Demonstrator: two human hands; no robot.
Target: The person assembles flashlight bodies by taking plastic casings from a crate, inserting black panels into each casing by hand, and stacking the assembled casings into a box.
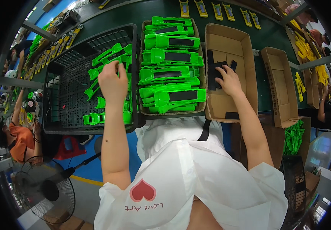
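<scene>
centre: brown carton (146, 69) | right: two open brown cartons (246, 69)

So the crate (64, 82) sits on the left with loose plastic parts (108, 63) piled toward its right side; the left hand (113, 82) is down in there among them; just right of it, touching, is a cardboard box (172, 111) stacked with finished parts (171, 57); right of that another carton (230, 44) with flat pads (213, 65) lying in it, and the right hand (228, 80) resting on those; further right a narrower carton (282, 84); behind all of it runs the belt (142, 9) carrying a row of carded items (219, 10); a fan (52, 191) stands on the floor, lower left.
</scene>
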